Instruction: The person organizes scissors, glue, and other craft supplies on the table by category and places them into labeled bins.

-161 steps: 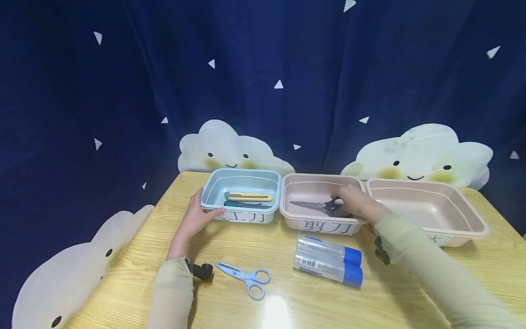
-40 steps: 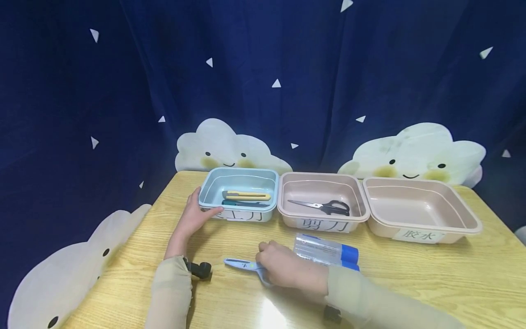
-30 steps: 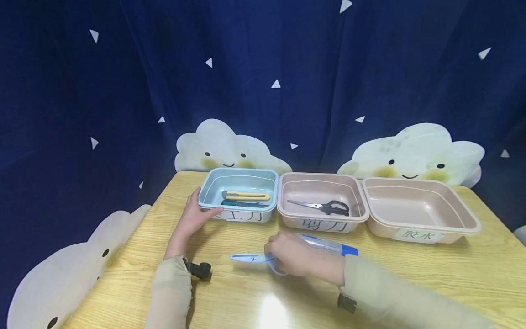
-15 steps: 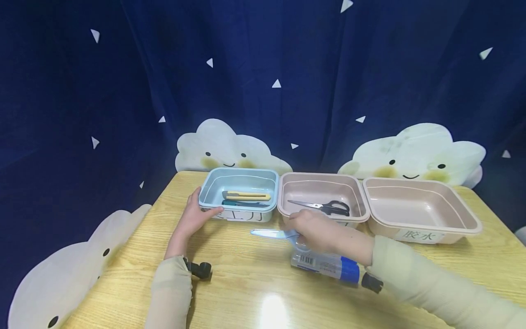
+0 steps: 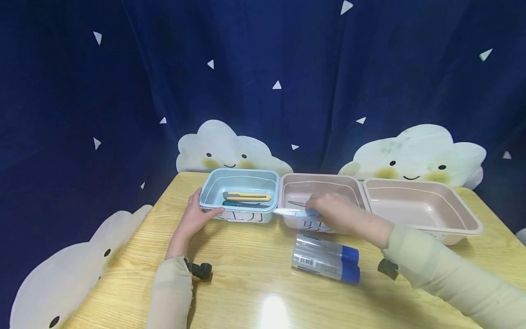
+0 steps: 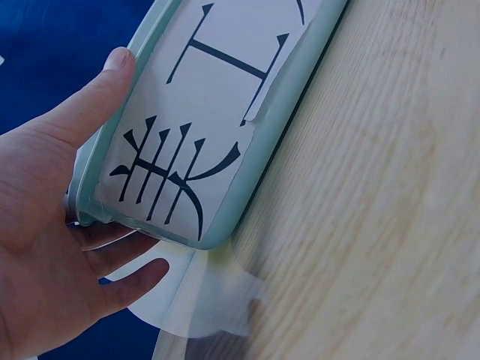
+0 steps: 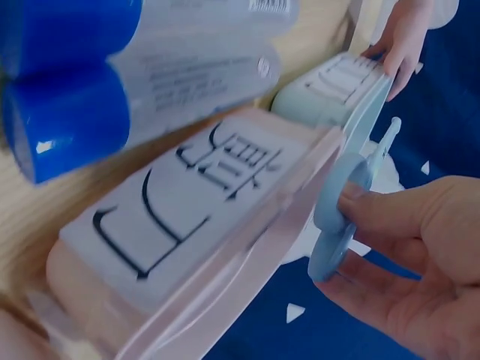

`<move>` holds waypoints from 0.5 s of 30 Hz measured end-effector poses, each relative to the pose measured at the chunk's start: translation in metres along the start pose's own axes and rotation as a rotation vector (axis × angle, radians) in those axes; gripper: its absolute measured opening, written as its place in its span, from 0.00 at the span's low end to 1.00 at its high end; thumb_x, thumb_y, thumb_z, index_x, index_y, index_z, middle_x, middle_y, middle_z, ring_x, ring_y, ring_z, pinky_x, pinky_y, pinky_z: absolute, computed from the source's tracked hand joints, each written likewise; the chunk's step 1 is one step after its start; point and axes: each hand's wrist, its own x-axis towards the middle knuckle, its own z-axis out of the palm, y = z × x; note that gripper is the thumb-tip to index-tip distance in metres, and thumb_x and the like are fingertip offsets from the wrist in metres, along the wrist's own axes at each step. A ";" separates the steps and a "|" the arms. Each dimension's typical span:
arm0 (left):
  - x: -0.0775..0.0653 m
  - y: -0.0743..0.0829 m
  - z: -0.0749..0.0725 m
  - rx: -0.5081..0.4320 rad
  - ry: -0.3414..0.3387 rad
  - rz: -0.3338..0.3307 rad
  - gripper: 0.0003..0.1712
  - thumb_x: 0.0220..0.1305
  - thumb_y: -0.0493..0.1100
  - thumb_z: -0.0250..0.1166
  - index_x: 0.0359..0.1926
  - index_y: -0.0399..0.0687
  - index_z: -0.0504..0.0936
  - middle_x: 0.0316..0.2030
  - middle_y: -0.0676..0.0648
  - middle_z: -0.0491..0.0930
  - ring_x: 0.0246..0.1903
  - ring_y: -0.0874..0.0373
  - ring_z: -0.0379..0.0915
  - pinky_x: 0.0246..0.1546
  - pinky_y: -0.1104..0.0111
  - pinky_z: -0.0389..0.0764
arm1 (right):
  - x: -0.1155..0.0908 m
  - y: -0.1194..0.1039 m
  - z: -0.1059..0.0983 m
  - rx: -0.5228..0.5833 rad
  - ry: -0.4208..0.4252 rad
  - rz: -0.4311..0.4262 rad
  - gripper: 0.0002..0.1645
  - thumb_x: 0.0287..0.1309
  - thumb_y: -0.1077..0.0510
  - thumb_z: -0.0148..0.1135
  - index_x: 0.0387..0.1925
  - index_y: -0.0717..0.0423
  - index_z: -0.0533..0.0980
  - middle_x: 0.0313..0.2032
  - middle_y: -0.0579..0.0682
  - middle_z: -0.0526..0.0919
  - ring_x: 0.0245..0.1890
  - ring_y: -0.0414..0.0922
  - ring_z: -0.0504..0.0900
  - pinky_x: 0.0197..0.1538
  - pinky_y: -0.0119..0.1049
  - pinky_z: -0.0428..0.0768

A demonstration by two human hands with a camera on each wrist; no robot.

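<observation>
My right hand (image 5: 334, 211) pinches the light blue scissors (image 5: 291, 213) by the handles, thumb on one loop. The blades point left, above the front rim of the middle pink storage box (image 5: 296, 180). In that box lie the black-handled scissors (image 5: 297, 203), mostly hidden behind my hand. My left hand (image 5: 196, 218) holds the left corner of the blue storage box (image 5: 246, 172), its thumb along the front rim and the other fingers round the side in the left wrist view. Inside the blue box are a yellow utility knife (image 5: 248, 196) and a dark green one (image 5: 245, 204).
Two clear glue bottles (image 5: 322, 262) with blue caps lie side by side on the wooden table (image 5: 234, 297), in front of the middle box. To the right stands a second pink box (image 5: 423, 201). A dark blue curtain (image 5: 246, 55) hangs behind the table.
The light blue scissors have been picked up from the table by my right hand and carried up and rightward to the middle box. Earlier, that hand released the black-handled scissors there. My left hand stays put.
</observation>
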 end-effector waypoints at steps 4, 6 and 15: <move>0.000 -0.001 0.000 -0.003 0.004 0.001 0.63 0.46 0.60 0.69 0.70 0.44 0.38 0.65 0.36 0.49 0.64 0.41 0.50 0.63 0.48 0.55 | -0.001 0.012 -0.002 -0.031 0.018 0.009 0.14 0.35 0.71 0.68 0.28 0.56 0.78 0.26 0.49 0.80 0.28 0.47 0.78 0.34 0.40 0.78; 0.000 -0.001 0.000 -0.004 0.007 0.004 0.63 0.46 0.59 0.69 0.70 0.43 0.39 0.65 0.36 0.49 0.63 0.41 0.51 0.63 0.49 0.56 | -0.001 0.018 -0.003 -0.044 0.014 0.021 0.13 0.35 0.71 0.68 0.28 0.57 0.78 0.26 0.49 0.80 0.28 0.47 0.78 0.35 0.40 0.78; -0.002 0.003 -0.002 0.005 0.006 -0.002 0.62 0.47 0.59 0.69 0.70 0.43 0.38 0.65 0.36 0.49 0.64 0.41 0.50 0.63 0.48 0.55 | 0.001 0.044 0.002 -0.125 0.000 0.072 0.12 0.34 0.70 0.69 0.24 0.53 0.78 0.25 0.48 0.80 0.28 0.47 0.78 0.33 0.42 0.76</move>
